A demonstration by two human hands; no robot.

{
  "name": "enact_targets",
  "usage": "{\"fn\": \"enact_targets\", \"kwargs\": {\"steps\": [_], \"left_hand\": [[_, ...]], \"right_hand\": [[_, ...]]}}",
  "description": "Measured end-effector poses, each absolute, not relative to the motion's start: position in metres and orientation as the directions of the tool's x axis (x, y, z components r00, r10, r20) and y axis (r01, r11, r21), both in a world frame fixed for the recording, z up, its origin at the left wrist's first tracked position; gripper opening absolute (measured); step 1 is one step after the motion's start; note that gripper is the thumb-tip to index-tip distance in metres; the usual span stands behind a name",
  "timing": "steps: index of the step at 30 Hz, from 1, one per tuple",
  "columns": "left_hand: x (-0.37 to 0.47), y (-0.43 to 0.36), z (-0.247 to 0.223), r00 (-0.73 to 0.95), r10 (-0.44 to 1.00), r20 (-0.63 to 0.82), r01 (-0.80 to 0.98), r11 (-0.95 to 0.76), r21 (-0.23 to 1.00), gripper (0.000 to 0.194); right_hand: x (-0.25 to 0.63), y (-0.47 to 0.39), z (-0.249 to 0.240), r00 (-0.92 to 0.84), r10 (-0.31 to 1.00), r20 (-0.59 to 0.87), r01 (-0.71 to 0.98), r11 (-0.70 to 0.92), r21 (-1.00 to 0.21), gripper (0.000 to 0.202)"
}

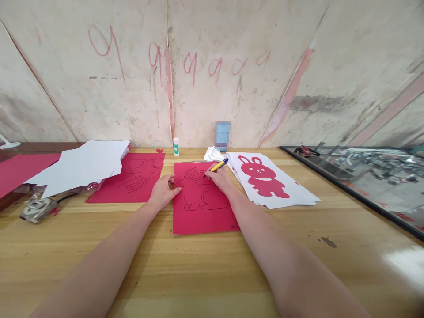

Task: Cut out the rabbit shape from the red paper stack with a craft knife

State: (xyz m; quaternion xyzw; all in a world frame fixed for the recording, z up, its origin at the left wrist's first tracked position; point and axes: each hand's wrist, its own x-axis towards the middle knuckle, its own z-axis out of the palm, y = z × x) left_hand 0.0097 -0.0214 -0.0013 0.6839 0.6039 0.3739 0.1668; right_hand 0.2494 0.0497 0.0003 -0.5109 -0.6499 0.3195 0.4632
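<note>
A red sheet (205, 223) with a rabbit drawn in dark outline lies on the wooden table (185, 274). My right hand (218, 176) is closed on a yellow pen with a dark blue end (217, 166), its tip near the rabbit's back and ears. My left hand (164, 191) rests at the sheet's left edge, fingers apart, thumb on the paper and nothing in its grasp. Left of it lies a second red sheet (112, 192) with another rabbit outline, turned sideways.
White papers (82, 165) overlap the left red sheet, near a tape measure (38, 209). A glue stick (176, 146) stands at the back. Right are white sheets with a red rabbit cutout (260, 176) and a black-framed glass panel (364, 194). A blurred blue object (222, 136) leans on the wall.
</note>
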Motion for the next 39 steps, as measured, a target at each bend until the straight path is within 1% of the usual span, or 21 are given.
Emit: {"fn": "enact_targets", "kwargs": {"steps": [6,20,27,39], "left_hand": [[0.01,-0.022,-0.001,-0.013,0.949,0.316,0.703,-0.216,0.677,0.047],[0.01,-0.023,0.0,-0.012,0.952,0.306,0.701,-0.21,0.681,0.049],[0.011,-0.023,0.0,-0.015,0.951,0.308,0.699,-0.21,0.683,0.05],[0.01,-0.021,-0.003,-0.02,0.95,0.312,0.691,-0.212,0.691,0.05]], "right_hand": [[0.25,0.053,-0.003,-0.089,0.957,0.275,0.296,0.289,-0.911,0.013],[0.249,0.051,-0.001,-0.075,0.959,0.274,0.295,0.284,-0.912,0.012],[0.247,0.046,0.003,-0.096,0.966,0.24,0.214,0.256,-0.943,0.012],[0.247,0.043,0.007,-0.087,0.968,0.237,0.279,0.252,-0.927,0.012]]}}
